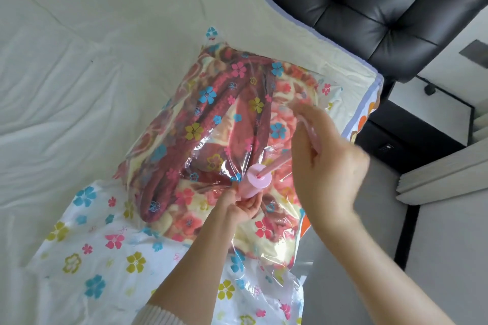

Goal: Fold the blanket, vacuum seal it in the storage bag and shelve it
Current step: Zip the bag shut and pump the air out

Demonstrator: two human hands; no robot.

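blanket (211,124) is lying bagged in the storage bag (113,243) on the bed (66,74). left hand (244,204) is gripping the pump barrel (254,183); right hand (324,163) is gripping the plunger rod (277,165), which is slanting up and right of the barrel.

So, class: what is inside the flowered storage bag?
Inside the storage bag lies a folded floral blanket. Its underside and inner folds are hidden, and the pump covers a patch.

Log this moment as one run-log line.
stage: pumping air out | left hand: grips pump base | right hand: grips pump handle | blanket: inside storage bag on bed
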